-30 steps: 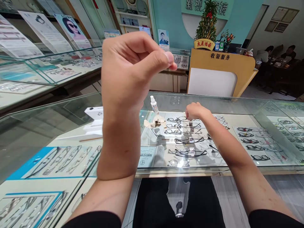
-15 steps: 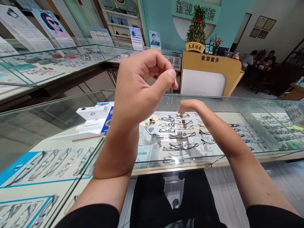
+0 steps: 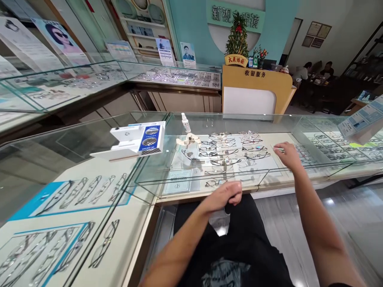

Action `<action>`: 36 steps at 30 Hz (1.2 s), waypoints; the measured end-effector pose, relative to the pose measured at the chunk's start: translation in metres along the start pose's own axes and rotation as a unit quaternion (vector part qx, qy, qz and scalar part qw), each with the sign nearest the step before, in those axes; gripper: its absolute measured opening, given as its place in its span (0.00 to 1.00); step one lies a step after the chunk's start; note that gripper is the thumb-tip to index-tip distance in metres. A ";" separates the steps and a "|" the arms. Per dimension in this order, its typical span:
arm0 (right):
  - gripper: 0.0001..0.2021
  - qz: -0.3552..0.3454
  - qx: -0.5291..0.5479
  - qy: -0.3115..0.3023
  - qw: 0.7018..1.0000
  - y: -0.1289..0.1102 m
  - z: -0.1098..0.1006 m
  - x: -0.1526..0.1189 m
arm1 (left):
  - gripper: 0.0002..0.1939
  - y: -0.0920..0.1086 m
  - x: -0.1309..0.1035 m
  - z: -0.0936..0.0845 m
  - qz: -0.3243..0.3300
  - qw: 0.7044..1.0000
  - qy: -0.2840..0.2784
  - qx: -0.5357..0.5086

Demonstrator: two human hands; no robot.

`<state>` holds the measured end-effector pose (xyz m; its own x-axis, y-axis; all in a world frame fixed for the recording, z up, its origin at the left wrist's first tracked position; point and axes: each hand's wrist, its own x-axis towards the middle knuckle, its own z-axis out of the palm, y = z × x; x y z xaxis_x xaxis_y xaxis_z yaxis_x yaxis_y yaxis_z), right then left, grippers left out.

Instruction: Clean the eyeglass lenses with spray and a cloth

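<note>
My left hand (image 3: 225,195) is closed in a loose fist at the counter's near edge, just above a clear plastic piece (image 3: 220,224) hanging in front of my black clothing. A dark bit shows beneath its fingers; what they hold, if anything, is hidden. Over the right part of the glass display counter (image 3: 263,178), my right hand (image 3: 287,155) has its fingers curled together; a thin pale bit shows at the fingertips, too small to name. To its left, several eyeglasses (image 3: 226,162) lie in rows under the glass.
An open white and blue box (image 3: 151,139) stands on the left, with a small white bottle (image 3: 185,122) farther back. More glasses (image 3: 104,244) lie in the left case. A tilted sign (image 3: 363,121) stands at right. Beyond are a wooden cashier desk (image 3: 257,79) and seated people (image 3: 305,71).
My left hand has dropped from high in front of the view to the counter's near edge. My right hand has moved right, away from the rows of glasses. The view has shifted slightly.
</note>
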<state>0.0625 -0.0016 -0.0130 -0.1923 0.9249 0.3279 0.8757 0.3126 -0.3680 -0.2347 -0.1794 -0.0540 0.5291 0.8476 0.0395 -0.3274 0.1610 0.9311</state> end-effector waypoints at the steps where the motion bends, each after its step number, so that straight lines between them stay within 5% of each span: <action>1: 0.14 0.046 -0.021 0.023 0.998 0.016 0.005 -0.008 | 0.33 -0.029 0.002 0.005 -0.069 0.995 0.027 -0.063; 5: 0.14 0.112 -0.055 0.069 0.990 0.044 0.023 -0.022 | 0.29 -0.116 0.014 0.016 -0.160 0.971 0.110 -0.137; 10: 0.13 0.146 -0.054 0.111 0.982 0.038 0.033 -0.016 | 0.18 -0.162 0.033 0.004 -0.232 0.920 0.227 -0.221; 19: 0.12 0.172 -0.048 0.153 0.972 0.041 0.037 -0.017 | 0.11 -0.189 0.041 -0.006 -0.282 0.858 0.317 -0.288; 26: 0.10 0.175 -0.029 0.171 0.969 0.040 0.039 -0.018 | 0.20 -0.192 0.038 -0.011 -0.290 0.835 0.373 -0.282; 36: 0.12 0.164 -0.021 0.189 0.968 0.040 0.045 -0.019 | 0.23 -0.208 0.075 -0.002 -0.252 0.836 0.402 -0.276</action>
<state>0.0813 0.0026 -0.0729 0.2682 0.8254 0.4967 0.8807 -0.0011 -0.4737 -0.1285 -0.1478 -0.2456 0.0842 0.6315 -0.7708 -0.6499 0.6211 0.4379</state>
